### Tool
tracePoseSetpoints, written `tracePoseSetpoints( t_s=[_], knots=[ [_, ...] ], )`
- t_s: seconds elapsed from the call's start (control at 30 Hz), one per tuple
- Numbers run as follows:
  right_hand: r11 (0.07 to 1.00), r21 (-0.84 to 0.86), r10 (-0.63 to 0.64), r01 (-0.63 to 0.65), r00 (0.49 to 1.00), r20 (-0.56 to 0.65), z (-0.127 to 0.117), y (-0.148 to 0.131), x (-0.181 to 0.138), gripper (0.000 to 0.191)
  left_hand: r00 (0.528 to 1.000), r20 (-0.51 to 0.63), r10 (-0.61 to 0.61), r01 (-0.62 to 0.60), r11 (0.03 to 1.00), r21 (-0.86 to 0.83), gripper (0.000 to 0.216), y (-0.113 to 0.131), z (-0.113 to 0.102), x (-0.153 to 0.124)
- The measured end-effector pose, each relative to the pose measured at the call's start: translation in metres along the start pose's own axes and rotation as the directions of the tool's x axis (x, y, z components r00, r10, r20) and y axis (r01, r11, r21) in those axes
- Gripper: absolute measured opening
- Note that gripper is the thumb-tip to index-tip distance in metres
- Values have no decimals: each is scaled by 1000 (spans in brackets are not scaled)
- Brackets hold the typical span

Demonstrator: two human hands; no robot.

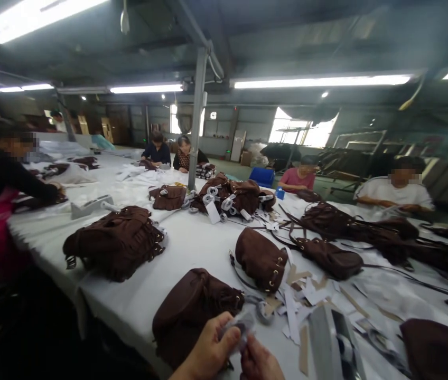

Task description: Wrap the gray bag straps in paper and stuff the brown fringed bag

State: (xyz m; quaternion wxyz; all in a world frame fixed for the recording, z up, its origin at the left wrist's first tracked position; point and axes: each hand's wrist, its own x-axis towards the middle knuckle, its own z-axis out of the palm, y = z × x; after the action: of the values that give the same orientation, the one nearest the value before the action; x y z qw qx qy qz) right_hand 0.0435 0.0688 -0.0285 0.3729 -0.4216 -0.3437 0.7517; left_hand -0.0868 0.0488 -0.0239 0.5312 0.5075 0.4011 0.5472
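Left hand [213,343] and right hand [259,360] pinch a translucent piece [244,323], blurred and partly hidden between them.

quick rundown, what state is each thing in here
left hand, pinching clear plastic
right hand, fingers closed at the same plastic
brown bag nearest the hands, lying on the table
brown bags by the grey post, heaped
white paper strips, scattered loose
ceiling lights, on
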Motion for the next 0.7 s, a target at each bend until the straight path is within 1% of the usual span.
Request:
tracePoseSetpoints(
  t_s=[0.07,0.1,0.2,0.27,0.33,0.4,0.5,0.6,0.7],
  knots=[
    [990,122,66,-67,998,5,-4,5,-3,60,999,46,16,-21,994,109,39,-1,6,-4],
    [981,186,66,-62,998,-18,-6,6,-5,60,997,67,22,-32,987,159,39,-2,9,-5],
    [925,374,3,62,985,-171,-11,11,-7,58,995,93,42,-67,958,278,40,-12,16,-3],
    [892,438,-11,114,973,-231,-14,15,-6,57,995,79,58,-82,939,333,40,-22,20,-1],
    [881,450,-37,148,969,-246,-17,20,-3,54,996,52,67,-82,931,356,41,-32,25,0],
    [885,433,-72,170,970,-234,-21,24,-1,50,998,22,62,-65,935,349,40,-39,28,0],
    [896,407,-102,179,974,-203,-26,25,-1,43,1000,-4,14,-13,952,306,41,-41,29,-1],
    [895,400,-123,194,972,-198,-27,22,-1,40,998,32,-52,42,965,260,45,-36,25,0],
    [888,407,-144,215,970,-198,-24,17,-2,37,994,79,-77,58,973,224,45,-30,17,-1]
  ],
)
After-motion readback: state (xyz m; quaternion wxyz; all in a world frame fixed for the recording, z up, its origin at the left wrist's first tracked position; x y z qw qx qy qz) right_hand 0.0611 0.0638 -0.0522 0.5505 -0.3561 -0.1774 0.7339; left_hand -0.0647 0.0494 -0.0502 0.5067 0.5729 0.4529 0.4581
